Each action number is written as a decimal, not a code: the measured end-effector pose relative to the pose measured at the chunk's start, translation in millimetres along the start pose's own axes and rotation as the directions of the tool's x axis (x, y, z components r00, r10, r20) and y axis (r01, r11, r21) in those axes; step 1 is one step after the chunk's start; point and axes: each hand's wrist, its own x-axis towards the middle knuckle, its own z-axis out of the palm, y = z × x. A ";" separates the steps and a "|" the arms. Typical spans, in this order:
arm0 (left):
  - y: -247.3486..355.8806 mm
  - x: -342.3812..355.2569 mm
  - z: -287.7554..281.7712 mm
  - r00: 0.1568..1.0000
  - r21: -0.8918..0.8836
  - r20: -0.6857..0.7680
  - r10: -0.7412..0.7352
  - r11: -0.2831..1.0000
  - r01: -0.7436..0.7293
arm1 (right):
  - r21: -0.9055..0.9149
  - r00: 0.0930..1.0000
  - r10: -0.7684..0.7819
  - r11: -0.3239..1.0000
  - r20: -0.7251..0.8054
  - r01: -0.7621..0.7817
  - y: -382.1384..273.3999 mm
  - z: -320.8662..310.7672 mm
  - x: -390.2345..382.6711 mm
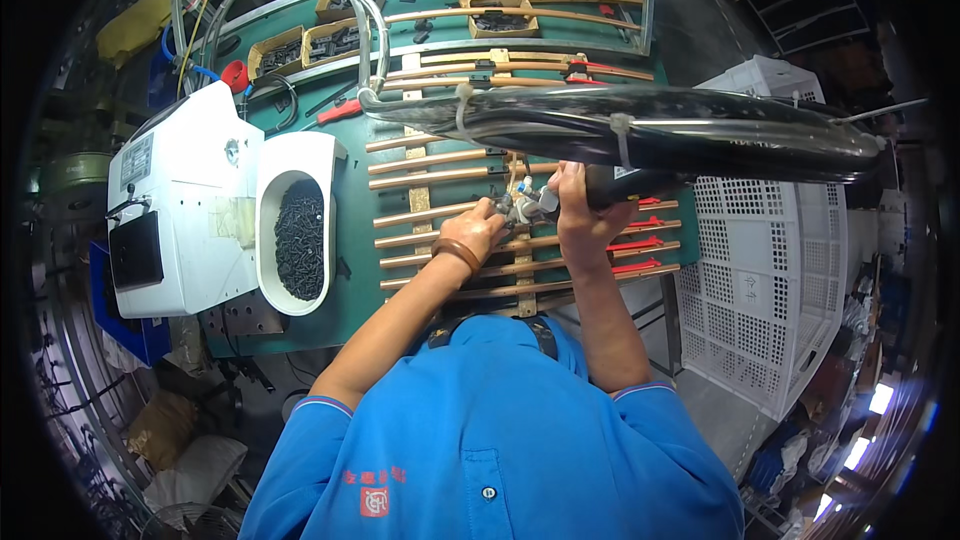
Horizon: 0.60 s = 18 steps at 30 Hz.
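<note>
A workshop: white screw feeder [190, 205], parts boxes [506, 34], green workbench [352, 195].

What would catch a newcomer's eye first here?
Probably the thick black bundle, strapped with pale ties, stretching from upper middle to right. Just below it, the left hand and right hand are close together over copper-coloured bars. At left, a bulky white machine stands beside a white tray holding dark screws.

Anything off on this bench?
Minor: a few small black parts lie loose on the green tabletop between the cardboard boxes, which hold similar dark parts. Copper-coloured bars look roughly parallel; no damage visible at this scale.
</note>
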 end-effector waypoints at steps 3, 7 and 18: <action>0.0 0.6 3.9 0.999 0.004 -0.044 0.011 1.000 -0.011 | -0.022 0.999 -0.039 0.999 0.007 0.039 1.3 -0.5 -0.5; -2.0 1.0 10.4 0.998 0.005 -0.055 0.006 1.000 -0.006 | -0.027 0.996 -0.042 0.999 0.077 0.044 15.9 -12.5 -7.9; 7.0 2.5 -13.4 0.977 0.039 0.163 -0.134 0.991 0.129 | -0.220 0.952 -0.281 0.927 0.123 0.303 15.0 -13.3 -16.4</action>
